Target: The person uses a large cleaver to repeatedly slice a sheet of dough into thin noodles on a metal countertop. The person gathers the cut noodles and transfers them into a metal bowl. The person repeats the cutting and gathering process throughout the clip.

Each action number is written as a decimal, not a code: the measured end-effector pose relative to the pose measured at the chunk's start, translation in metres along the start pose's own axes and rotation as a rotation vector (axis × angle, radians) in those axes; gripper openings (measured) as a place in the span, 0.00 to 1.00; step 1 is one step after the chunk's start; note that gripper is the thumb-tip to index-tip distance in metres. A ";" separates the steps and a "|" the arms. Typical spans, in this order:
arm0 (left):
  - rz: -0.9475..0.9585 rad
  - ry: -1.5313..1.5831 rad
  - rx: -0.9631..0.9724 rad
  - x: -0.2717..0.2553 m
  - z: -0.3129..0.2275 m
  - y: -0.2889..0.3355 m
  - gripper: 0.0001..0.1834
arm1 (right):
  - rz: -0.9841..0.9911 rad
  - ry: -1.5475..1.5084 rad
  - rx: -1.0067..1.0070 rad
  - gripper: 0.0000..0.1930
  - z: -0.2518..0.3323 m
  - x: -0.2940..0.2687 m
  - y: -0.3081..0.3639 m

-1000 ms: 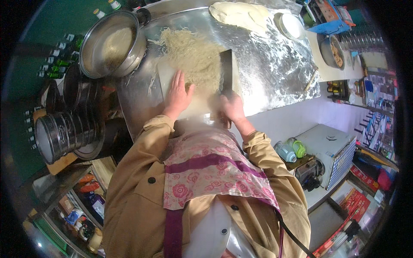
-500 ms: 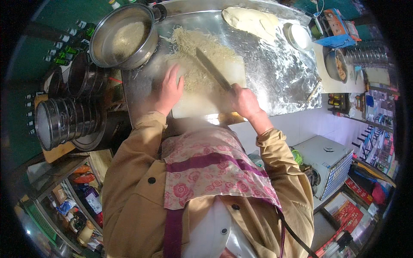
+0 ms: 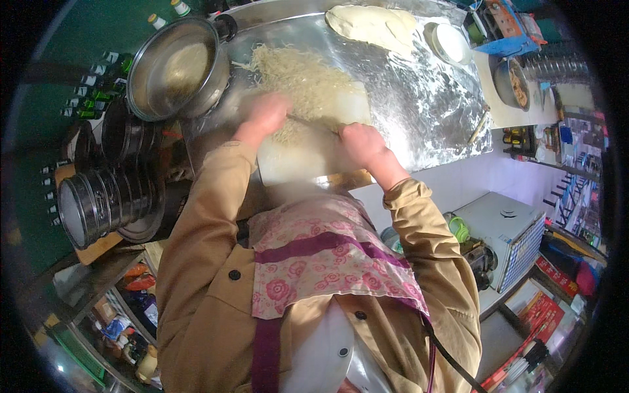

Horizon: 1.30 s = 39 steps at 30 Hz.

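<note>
My right hand (image 3: 363,144) is closed round the handle of a knife (image 3: 313,122), whose blade now shows as a thin dark line. At the blade's far end is my left hand (image 3: 267,112), slightly blurred, its fingers closed at the tip. Beneath the knife lies a white cutting board (image 3: 288,162). Pale shredded vegetable (image 3: 298,73) is heaped over the board's far part and spills onto the metal worktop beyond it. A few finer bits lie under the blade.
On the left stands a big metal pot (image 3: 219,85) with pale contents. Dough (image 3: 370,27) lies on the floury metal worktop (image 3: 419,111), near a round white-topped container (image 3: 451,43). Further right are a thin stick (image 3: 479,128) and a metal bowl (image 3: 504,82). Stacked dark steamers (image 3: 108,203) stand at left.
My left hand has moved from flat on the board's left side to the knife's tip. The blade has turned from slanting away to lying nearly crosswise, closer to me.
</note>
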<state>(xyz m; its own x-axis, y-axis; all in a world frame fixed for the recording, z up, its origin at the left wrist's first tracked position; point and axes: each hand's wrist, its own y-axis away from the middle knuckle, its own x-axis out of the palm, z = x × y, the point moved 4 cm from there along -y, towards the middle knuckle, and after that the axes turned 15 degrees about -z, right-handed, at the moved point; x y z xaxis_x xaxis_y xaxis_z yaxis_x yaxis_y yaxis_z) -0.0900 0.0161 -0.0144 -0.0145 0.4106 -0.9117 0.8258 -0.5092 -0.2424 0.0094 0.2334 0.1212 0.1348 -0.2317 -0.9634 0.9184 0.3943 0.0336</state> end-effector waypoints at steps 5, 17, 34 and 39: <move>-0.059 -0.108 -0.012 0.007 -0.015 -0.002 0.06 | -0.051 -0.048 0.086 0.17 -0.028 0.031 0.001; -0.157 0.034 -0.115 -0.013 0.004 -0.003 0.06 | 0.037 0.092 0.112 0.09 -0.064 0.024 -0.062; 0.011 -0.172 -0.178 -0.006 -0.008 -0.051 0.09 | 0.046 0.197 0.027 0.11 -0.137 0.041 -0.123; 0.084 -0.198 -0.199 0.003 -0.020 -0.054 0.08 | 0.031 0.134 0.093 0.10 -0.145 0.046 -0.118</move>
<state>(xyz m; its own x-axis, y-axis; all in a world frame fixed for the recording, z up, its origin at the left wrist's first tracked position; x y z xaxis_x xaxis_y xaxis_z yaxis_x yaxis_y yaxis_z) -0.1238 0.0598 0.0031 -0.0350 0.2076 -0.9776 0.9229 -0.3686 -0.1113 -0.1469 0.3053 0.0348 0.1182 -0.0974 -0.9882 0.9458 0.3142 0.0821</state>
